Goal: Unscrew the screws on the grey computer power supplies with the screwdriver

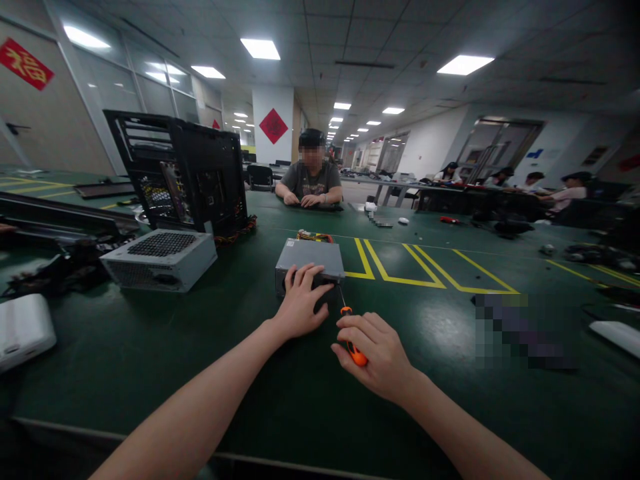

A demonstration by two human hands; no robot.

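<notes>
A grey computer power supply (311, 257) sits on the green table in front of me, its bundled cables (315, 237) at the far side. My left hand (301, 297) lies spread over its near side and top edge, fingers apart. In my right hand (375, 350) is a screwdriver (357, 353) with an orange and black handle, fingers wrapped round it. Its thin shaft points up and away to the near right corner of the power supply. Whether the tip sits in a screw is too small to tell.
To the left stand a second power supply (160, 260) and an open black computer case (185, 180). A white box-like device (25, 330) lies at the left edge. Yellow tape lines (405, 280) mark the green table (425, 413). Across it sits a person (311, 177).
</notes>
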